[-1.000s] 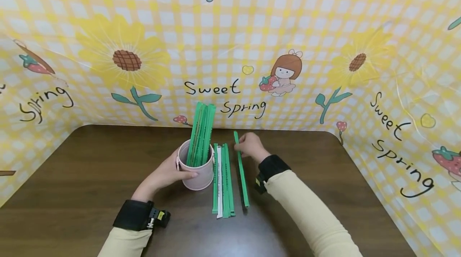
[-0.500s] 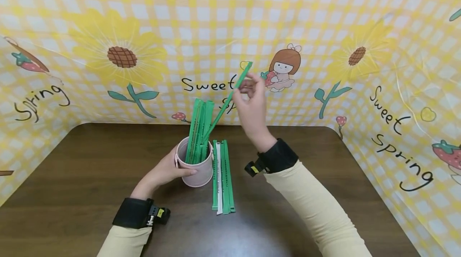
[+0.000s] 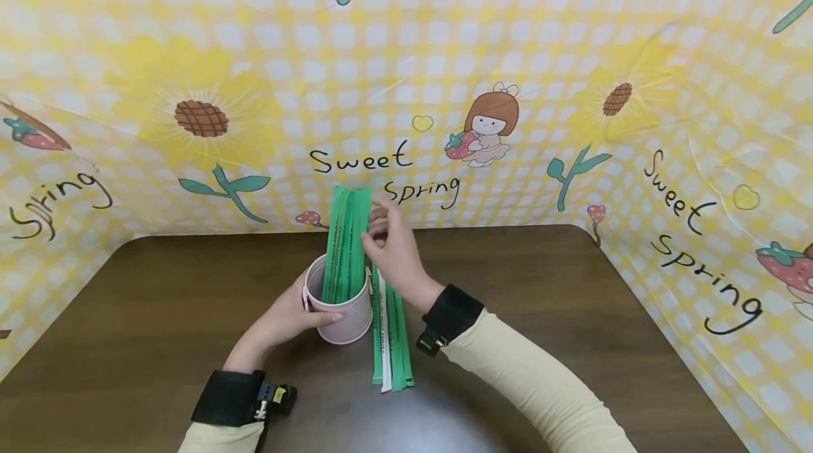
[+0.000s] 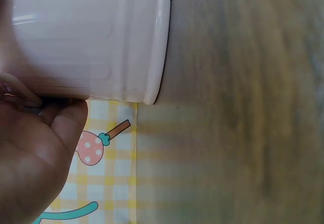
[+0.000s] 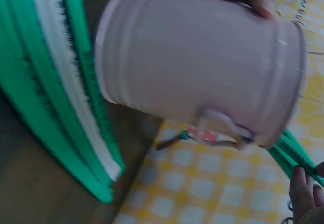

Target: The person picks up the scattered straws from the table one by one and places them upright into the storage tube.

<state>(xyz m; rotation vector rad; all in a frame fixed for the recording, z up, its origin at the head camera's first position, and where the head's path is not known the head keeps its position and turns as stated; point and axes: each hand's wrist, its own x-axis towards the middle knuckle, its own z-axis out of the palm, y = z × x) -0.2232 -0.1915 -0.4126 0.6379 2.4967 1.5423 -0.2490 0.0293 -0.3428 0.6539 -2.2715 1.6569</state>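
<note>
In the head view my left hand (image 3: 288, 319) grips a small pale pink bucket (image 3: 346, 322), thumb across its front near the rim. Several green paper-wrapped straws (image 3: 346, 241) stand upright in the bucket, their upper halves above the rim. My right hand (image 3: 396, 252) pinches a green wrapped straw at the right side of this bunch; its fingers (image 5: 302, 186) show at the straws in the right wrist view. The left wrist view shows the bucket wall (image 4: 86, 37) close up, with the left fingers against it.
Right of the bucket, several more green wrapped straws (image 3: 396, 347) lie side by side on the dark brown table (image 3: 521, 298), with a white one (image 3: 384, 340) among them. A yellow checked cloth (image 3: 552, 51) hangs behind and at both sides.
My right hand picked a single green wrapped straw off the table, lifted it over the bucket and lowered it in at a slant; it now stands with the bunch. The left hand keeps its grip.
</note>
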